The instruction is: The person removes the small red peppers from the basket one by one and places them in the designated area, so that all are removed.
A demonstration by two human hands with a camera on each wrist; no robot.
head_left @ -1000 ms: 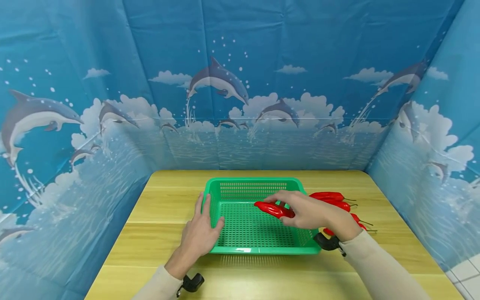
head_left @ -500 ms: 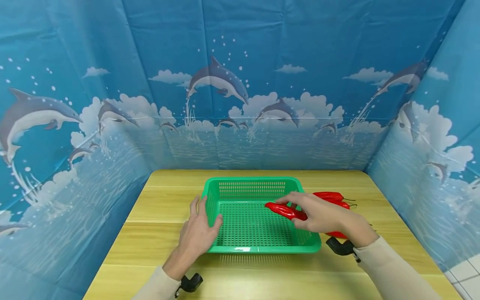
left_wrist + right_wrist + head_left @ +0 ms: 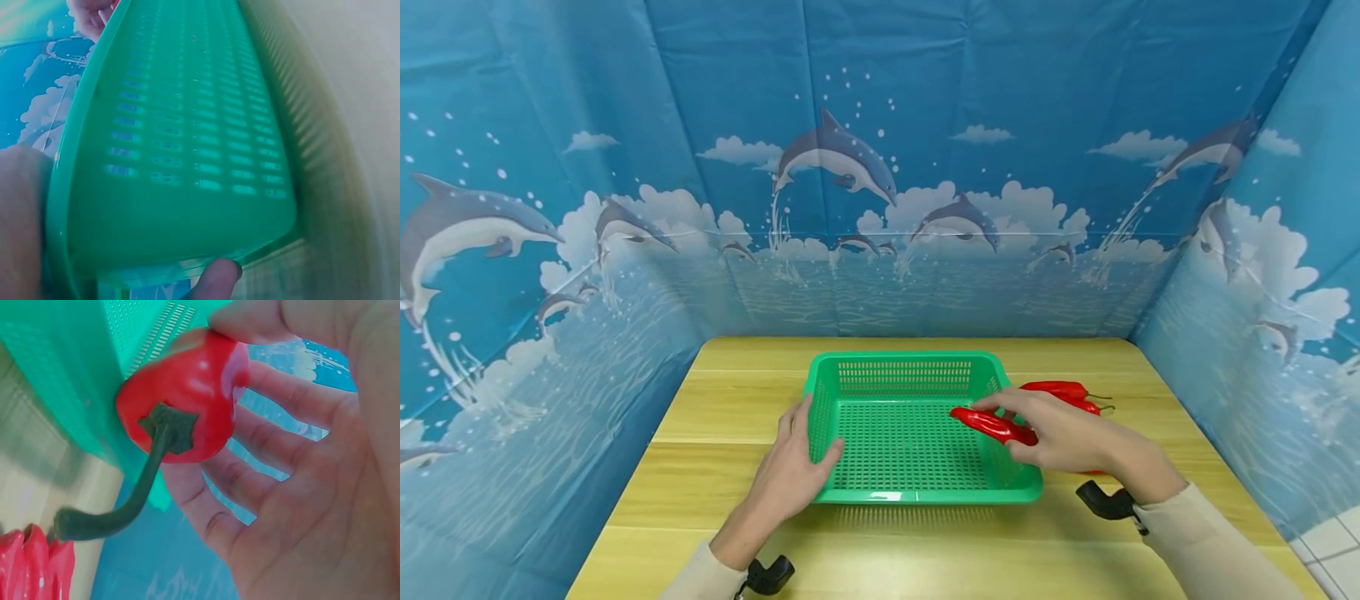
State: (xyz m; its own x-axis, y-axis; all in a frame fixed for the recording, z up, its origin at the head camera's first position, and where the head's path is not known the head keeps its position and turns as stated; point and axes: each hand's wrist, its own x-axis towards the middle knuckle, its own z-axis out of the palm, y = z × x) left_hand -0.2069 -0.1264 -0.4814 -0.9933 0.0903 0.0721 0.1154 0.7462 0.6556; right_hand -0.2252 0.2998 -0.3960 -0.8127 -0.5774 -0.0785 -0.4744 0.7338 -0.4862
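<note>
A red chili pepper (image 3: 995,426) is pinched between the thumb and fingers of my right hand (image 3: 1060,433), over the right side of the green basket (image 3: 917,497). In the right wrist view, the pepper's (image 3: 181,387) green curved stem faces the camera, and its side is right at the basket wall (image 3: 69,381). My left hand (image 3: 786,467) holds the basket's left side, thumb over the rim and fingers along the outside. From the left wrist, one fingertip (image 3: 219,278) shows against the outer wall of the basket (image 3: 187,219).
More red chili peppers (image 3: 1060,388) lie on the wooden table (image 3: 715,417) right of the basket, partly hidden behind my right hand. Blue dolphin-print sheets (image 3: 880,283) close off the back and both sides.
My right hand has moved right with the pepper, from over the basket's middle toward its right rim. My left hand has shifted slightly on the left rim; the basket has barely moved.
</note>
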